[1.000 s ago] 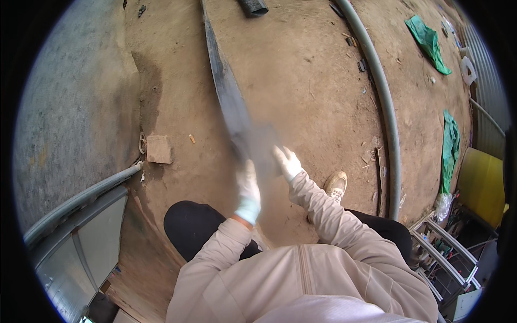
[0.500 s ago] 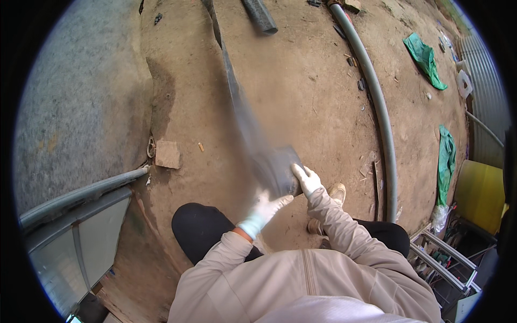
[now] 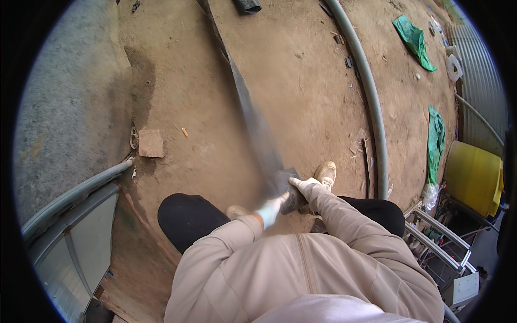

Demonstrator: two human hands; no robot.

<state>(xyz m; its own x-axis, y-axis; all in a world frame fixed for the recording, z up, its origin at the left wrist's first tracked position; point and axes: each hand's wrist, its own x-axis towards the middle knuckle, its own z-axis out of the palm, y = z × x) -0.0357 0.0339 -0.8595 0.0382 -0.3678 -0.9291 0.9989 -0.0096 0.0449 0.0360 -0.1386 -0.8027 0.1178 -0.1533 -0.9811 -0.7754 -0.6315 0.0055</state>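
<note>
Earth floor (image 3: 183,86), brown, uneven, scattered with chips and splinters, filling most of what I see from where I stand. Grey slab (image 3: 70,107), mottled, along the left side. Long black strip (image 3: 256,124), narrow, running from the far edge down to the person's hands, the near stretch blurred; its near end a dark, rough-edged bundle between the two hands, above the floor and in front of the body. Grey pipe (image 3: 374,102), curved, lying lengthwise on the floor to the right, well apart from the strip. Corrugated sheet (image 3: 479,70), grey, at the far right. Person in a beige jacket (image 3: 258,269) and black trousers, bent over the work. Yellow drum (image 3: 469,175), lower right. Metal frame (image 3: 439,226), ladder-like, near the drum. Two green cloths (image 3: 413,42), crumpled, between pipe and sheet. Right hand (image 3: 306,185), white-gloved, holding the strip's near end, thumb on its upper face. Left hand (image 3: 273,209), pale-gloved, blurred, touching the bundle's near left side; how closely its fingers are closed, I cannot tell. Light shoe (image 3: 326,175), just beyond the right hand. Block (image 3: 151,144), tan, squarish, beside the slab. Stub (image 3: 184,132), small, orange-tan, on bare earth.
</note>
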